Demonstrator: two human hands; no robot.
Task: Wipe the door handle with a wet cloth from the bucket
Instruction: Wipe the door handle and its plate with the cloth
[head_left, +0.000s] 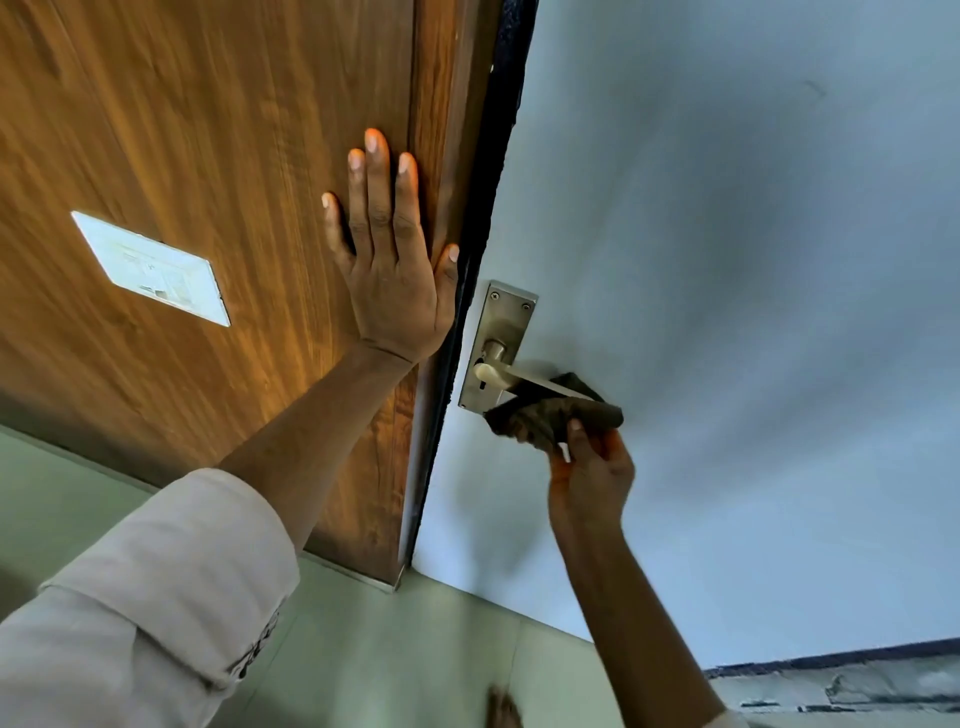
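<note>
A metal lever door handle (511, 375) on a steel backplate (503, 322) is fixed to the pale grey door (727, 312). A dark brown cloth (550, 415) is wrapped around the far end of the lever and hides it. My right hand (592, 480) grips the cloth from below. My left hand (395, 260) lies flat with fingers spread on the wooden panel (208, 156), just left of the door's dark edge. No bucket is in view.
A white switch plate (150, 267) sits on the wooden panel to the left. Pale green floor (389, 649) runs below the door and panel. A foot (501, 706) shows at the bottom edge. A dark strip with worn paint (831, 675) lies at the lower right.
</note>
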